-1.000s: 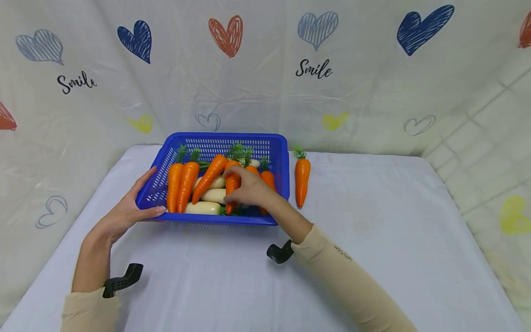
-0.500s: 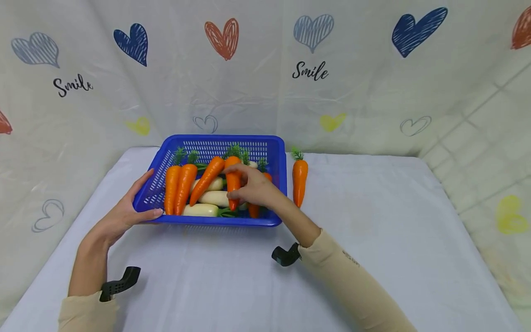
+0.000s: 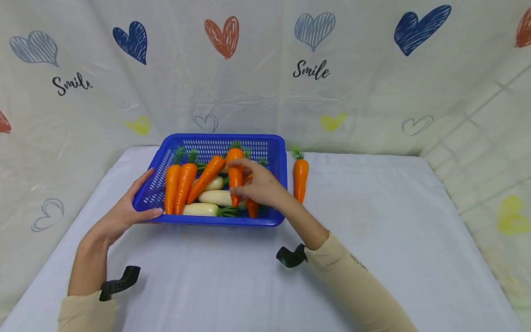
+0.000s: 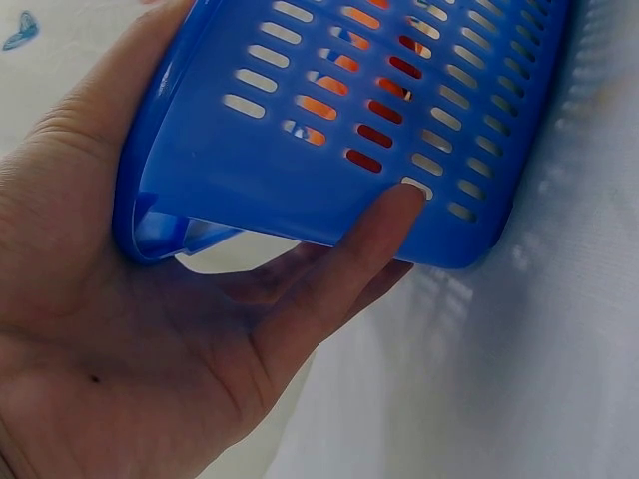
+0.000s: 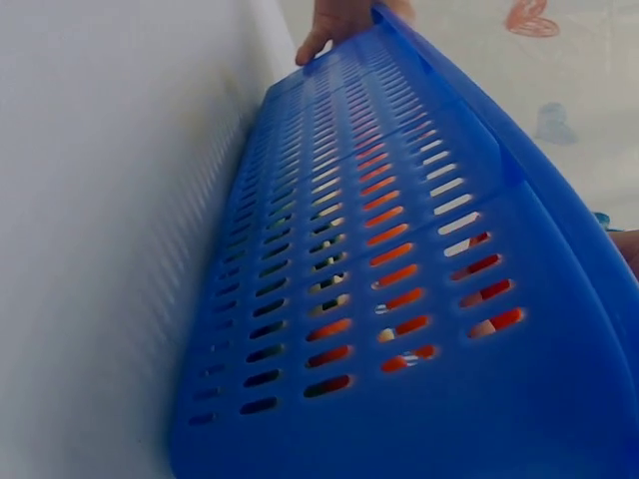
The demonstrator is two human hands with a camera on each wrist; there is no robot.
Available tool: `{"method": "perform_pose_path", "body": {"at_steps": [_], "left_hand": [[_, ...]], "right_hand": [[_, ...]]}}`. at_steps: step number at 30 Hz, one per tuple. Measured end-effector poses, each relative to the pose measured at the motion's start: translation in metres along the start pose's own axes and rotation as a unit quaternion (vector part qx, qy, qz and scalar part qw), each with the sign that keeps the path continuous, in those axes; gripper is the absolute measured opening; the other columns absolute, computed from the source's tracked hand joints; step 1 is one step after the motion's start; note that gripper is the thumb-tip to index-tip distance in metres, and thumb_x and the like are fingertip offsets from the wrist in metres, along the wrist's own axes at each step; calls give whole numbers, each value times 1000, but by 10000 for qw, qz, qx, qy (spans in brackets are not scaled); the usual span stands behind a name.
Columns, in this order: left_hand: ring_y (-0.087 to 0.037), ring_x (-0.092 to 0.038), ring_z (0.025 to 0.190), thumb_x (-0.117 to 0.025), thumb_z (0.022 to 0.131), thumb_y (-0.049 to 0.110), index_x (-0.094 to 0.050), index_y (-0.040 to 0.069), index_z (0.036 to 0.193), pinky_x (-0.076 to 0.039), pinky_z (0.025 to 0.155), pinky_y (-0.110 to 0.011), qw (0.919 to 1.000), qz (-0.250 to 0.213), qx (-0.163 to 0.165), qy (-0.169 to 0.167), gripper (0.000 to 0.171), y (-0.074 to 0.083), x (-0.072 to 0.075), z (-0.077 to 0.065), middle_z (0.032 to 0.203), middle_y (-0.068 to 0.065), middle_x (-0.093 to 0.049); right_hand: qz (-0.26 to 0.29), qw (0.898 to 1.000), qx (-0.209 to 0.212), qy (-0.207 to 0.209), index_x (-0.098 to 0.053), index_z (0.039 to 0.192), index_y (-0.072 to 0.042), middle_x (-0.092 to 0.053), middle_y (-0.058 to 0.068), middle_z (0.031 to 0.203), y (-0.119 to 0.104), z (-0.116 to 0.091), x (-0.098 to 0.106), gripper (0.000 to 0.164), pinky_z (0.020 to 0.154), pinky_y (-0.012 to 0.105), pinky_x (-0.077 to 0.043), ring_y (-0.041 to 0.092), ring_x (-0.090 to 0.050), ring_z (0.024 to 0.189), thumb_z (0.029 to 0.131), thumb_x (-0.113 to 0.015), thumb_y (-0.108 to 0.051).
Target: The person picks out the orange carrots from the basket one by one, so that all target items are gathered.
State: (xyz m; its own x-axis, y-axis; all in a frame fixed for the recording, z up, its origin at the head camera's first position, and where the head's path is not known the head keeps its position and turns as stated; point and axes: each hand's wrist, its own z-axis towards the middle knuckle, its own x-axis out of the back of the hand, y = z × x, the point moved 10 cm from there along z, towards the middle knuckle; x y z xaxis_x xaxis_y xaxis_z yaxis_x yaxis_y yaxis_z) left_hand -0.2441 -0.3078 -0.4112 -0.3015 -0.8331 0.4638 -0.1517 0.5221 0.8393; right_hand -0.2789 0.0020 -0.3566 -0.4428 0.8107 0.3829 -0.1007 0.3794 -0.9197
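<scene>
A blue slotted basket (image 3: 215, 221) holds several orange carrots and white radishes. My left hand (image 3: 124, 210) grips its left end, the thumb at the front rim; in the left wrist view the fingers of that hand (image 4: 140, 339) press the slotted wall from outside. Inside the basket, my right hand (image 3: 261, 184) pinches a carrot (image 3: 235, 171) between thumb and fingers, tip toward me, over a white radish (image 3: 215, 198). To its left lie a slanting carrot (image 3: 207, 179) and two upright ones, the nearer carrot (image 3: 185, 189) beside them. The right wrist view shows mostly the basket's front wall (image 5: 459, 419).
One carrot (image 3: 300, 180) lies on the white tablecloth (image 3: 373, 221) just right of the basket. Another radish (image 3: 200, 210) rests along the basket's front wall. Behind the table hangs a pale curtain (image 3: 257, 92) printed with hearts.
My right hand has drawn the pinched carrot up and slightly to the right, uncovering green leaves on the front radish. My left hand keeps its grip on the basket.
</scene>
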Motion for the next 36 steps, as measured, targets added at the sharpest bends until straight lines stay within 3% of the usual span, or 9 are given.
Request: {"method": "perform_pose_path", "body": {"at_steps": [5,12,18,25,36], "left_hand": [[-58,-16,152,-70,96,33,5,55,162,-31,116,-78,10000,-29,-3,-23,102,0,-1,0,176,-17,12],[-58,-16,152,-70,96,31,5,54,162,-29,116,-79,10000,-86,-33,-26,103,1,-1,0,176,-17,13],[-58,-14,153,-71,95,31,5,54,162,-28,116,-79,10000,-58,-32,-6,104,2,-1,0,176,-17,13],[-58,-12,153,-71,95,30,4,54,162,-26,117,-80,10000,-64,-39,-13,104,2,-1,1,176,-16,14],[-59,-12,153,-70,96,29,4,56,162,-26,117,-80,9999,-149,-12,-28,103,-2,0,0,176,-16,16]], "right_hand": [[-81,9997,146,171,-54,147,-27,-63,12,122,-5,-6,8,60,76,39,-66,26,-72,94,93,-78,-17],[83,9989,319,345,-52,148,-31,-59,12,122,-9,-11,17,61,77,44,-67,24,-75,87,94,-77,-17],[174,9974,462,524,-52,149,-33,-54,12,133,-9,-12,26,63,79,41,-66,26,-72,89,94,-78,-17],[79,9945,689,782,-52,150,-30,-56,13,131,-10,-16,36,63,78,37,-66,27,-74,94,94,-78,-16],[264,9933,774,820,-52,148,-31,-52,12,136,-6,-25,51,60,81,37,-63,30,-69,96,96,-76,-18]]}}
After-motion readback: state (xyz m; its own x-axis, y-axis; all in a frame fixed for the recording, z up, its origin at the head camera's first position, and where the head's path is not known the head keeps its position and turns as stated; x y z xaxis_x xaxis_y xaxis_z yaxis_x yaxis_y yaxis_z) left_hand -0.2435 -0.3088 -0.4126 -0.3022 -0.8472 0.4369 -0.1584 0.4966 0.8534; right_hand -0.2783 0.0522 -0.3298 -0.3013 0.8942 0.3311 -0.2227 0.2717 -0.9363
